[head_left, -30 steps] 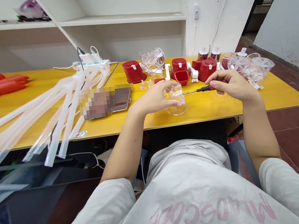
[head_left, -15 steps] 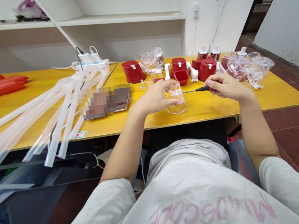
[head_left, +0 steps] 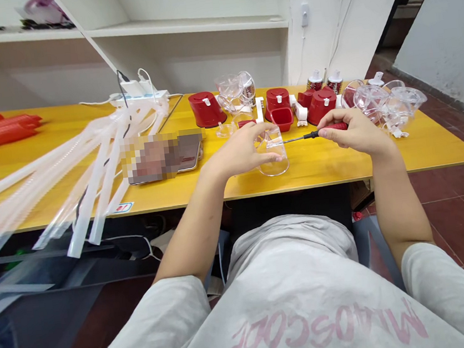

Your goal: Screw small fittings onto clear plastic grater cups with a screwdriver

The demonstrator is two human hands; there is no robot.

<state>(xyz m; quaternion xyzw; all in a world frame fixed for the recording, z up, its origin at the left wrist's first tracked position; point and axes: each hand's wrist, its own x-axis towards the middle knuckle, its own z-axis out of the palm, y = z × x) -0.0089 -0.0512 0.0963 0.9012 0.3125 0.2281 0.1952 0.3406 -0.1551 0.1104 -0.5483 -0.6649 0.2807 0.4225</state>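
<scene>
A clear plastic cup [head_left: 272, 158] stands on the yellow table [head_left: 339, 161] near its front edge. My left hand [head_left: 240, 152] is wrapped round the cup's left side and holds it steady. My right hand [head_left: 355, 131] grips a screwdriver [head_left: 315, 134] with a red and black handle. The screwdriver lies nearly level, and its thin metal shaft points left, with the tip against the cup's upper right side.
Red plastic housings [head_left: 207, 110] and clear cups [head_left: 391, 103] stand in a row at the back of the table. A tablet-like device [head_left: 167, 156] lies left of the cup. Long white plastic strips [head_left: 68, 176] fan across the left side. A power strip [head_left: 139, 95] sits by the shelves.
My right hand has shifted slightly on the screwdriver handle, showing more of its red end. The cup and my left hand stay in place.
</scene>
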